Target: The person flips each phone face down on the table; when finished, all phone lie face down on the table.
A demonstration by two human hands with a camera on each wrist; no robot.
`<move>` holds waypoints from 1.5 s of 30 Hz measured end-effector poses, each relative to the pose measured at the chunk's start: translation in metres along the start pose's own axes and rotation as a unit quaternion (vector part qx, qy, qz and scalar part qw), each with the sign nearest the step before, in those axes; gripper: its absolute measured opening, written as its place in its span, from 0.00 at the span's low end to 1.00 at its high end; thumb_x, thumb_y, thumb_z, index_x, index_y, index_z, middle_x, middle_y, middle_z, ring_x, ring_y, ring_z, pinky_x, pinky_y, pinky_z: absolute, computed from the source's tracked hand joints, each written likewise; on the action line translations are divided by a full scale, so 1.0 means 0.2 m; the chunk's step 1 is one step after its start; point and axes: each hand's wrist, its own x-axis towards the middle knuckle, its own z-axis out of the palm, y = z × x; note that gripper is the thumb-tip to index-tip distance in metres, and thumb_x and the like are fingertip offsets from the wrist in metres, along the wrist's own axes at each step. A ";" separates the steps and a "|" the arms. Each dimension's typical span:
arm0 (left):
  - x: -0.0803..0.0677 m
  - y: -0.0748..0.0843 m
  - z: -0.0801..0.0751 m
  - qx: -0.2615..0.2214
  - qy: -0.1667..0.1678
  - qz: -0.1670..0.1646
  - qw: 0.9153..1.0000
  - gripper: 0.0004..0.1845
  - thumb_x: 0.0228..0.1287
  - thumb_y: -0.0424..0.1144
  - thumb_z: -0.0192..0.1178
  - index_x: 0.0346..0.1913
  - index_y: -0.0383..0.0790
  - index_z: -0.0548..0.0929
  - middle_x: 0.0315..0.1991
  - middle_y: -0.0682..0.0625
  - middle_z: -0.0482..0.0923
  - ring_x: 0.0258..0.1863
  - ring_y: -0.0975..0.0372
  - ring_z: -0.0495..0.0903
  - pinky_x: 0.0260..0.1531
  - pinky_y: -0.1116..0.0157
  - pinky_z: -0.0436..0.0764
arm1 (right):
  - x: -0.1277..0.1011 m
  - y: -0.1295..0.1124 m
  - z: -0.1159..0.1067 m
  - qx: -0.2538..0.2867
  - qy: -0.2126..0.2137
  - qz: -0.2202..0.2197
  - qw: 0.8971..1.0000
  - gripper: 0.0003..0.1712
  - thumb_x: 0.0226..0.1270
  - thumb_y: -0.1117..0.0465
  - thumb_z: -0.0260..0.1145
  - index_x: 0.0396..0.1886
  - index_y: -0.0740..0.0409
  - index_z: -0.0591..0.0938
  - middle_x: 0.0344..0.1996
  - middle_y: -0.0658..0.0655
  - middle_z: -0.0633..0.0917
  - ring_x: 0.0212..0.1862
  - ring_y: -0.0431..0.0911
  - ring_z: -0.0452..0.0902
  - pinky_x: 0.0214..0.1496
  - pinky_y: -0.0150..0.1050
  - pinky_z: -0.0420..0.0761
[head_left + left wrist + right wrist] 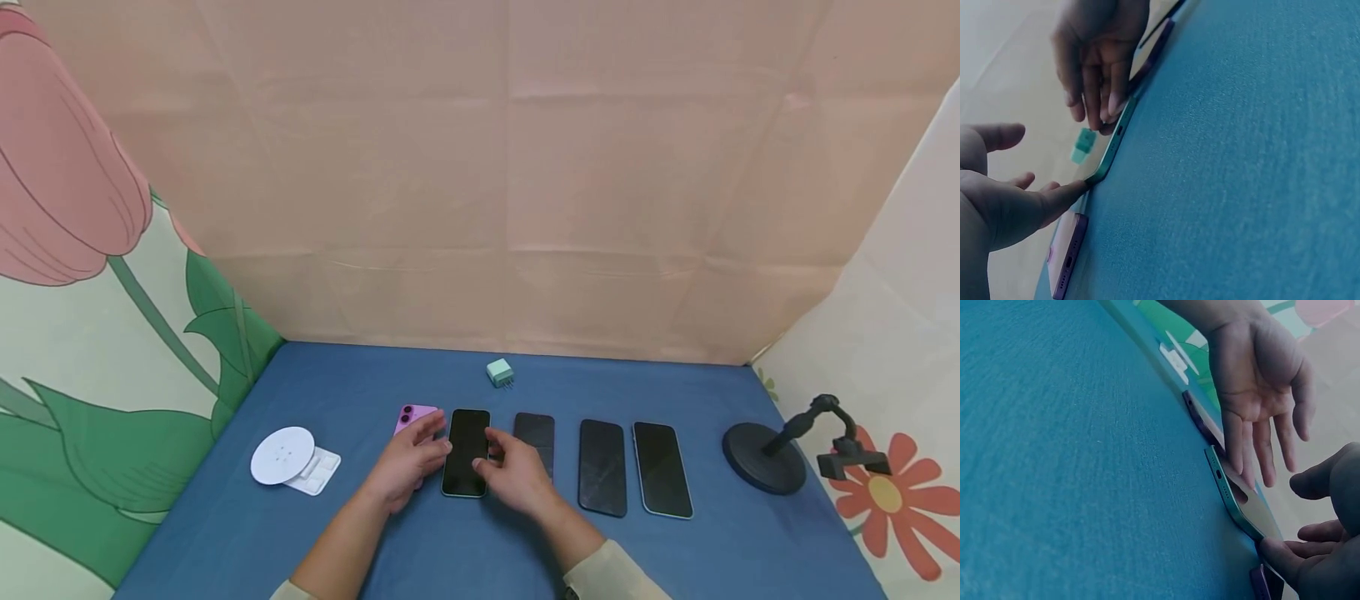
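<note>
A dark-screened phone (pixel 466 458) with a pale green edge lies flat on the blue table, between the two hands. At its left side is the left hand (pixel 408 463), fingers fairly straight; in the left wrist view one fingertip touches the phone's edge. From the right, the right hand (pixel 519 477) reaches to the opposite side, its thumb near the screen. One right fingertip meets the edge in the right wrist view, thumb apart. A purple phone (pixel 409 415), camera side up, is partly behind the left hand. Another dark phone (pixel 537 432) is partly covered by the right hand.
Two more dark phones (pixel 602 468) lie further right. A mint-green charger plug (pixel 500 372) sits at the back. To the left, a white round disc (pixel 282 456) overlaps a white plastic tray (pixel 321 472). A black stand (pixel 763 458) with a jointed arm occupies the right side.
</note>
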 end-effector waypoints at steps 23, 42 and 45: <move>-0.03 0.06 -0.06 -0.065 -0.003 -0.008 0.998 0.35 0.76 0.34 0.59 0.80 0.39 0.60 0.80 0.36 0.56 0.76 0.40 0.62 0.70 0.44 0.68 | 0.01 -0.02 0.00 0.012 -0.010 0.002 1.000 0.32 0.71 0.53 0.70 0.68 0.68 0.78 0.55 0.65 0.86 0.55 0.55 0.84 0.59 0.57 0.82; -0.05 0.13 -0.07 -0.108 -0.014 -0.009 0.994 0.34 0.76 0.32 0.57 0.80 0.41 0.60 0.80 0.35 0.55 0.77 0.41 0.61 0.74 0.42 0.62 | 0.03 -0.05 0.03 0.022 -0.041 0.026 0.999 0.42 0.69 0.40 0.69 0.71 0.65 0.76 0.59 0.65 0.85 0.60 0.57 0.82 0.54 0.54 0.86; -0.05 0.14 -0.07 -0.107 -0.016 -0.004 0.994 0.34 0.76 0.32 0.57 0.80 0.41 0.60 0.80 0.35 0.55 0.77 0.42 0.62 0.73 0.43 0.63 | 0.04 -0.05 0.04 0.025 -0.041 0.026 0.999 0.43 0.68 0.40 0.70 0.71 0.66 0.76 0.58 0.65 0.85 0.59 0.57 0.82 0.53 0.53 0.86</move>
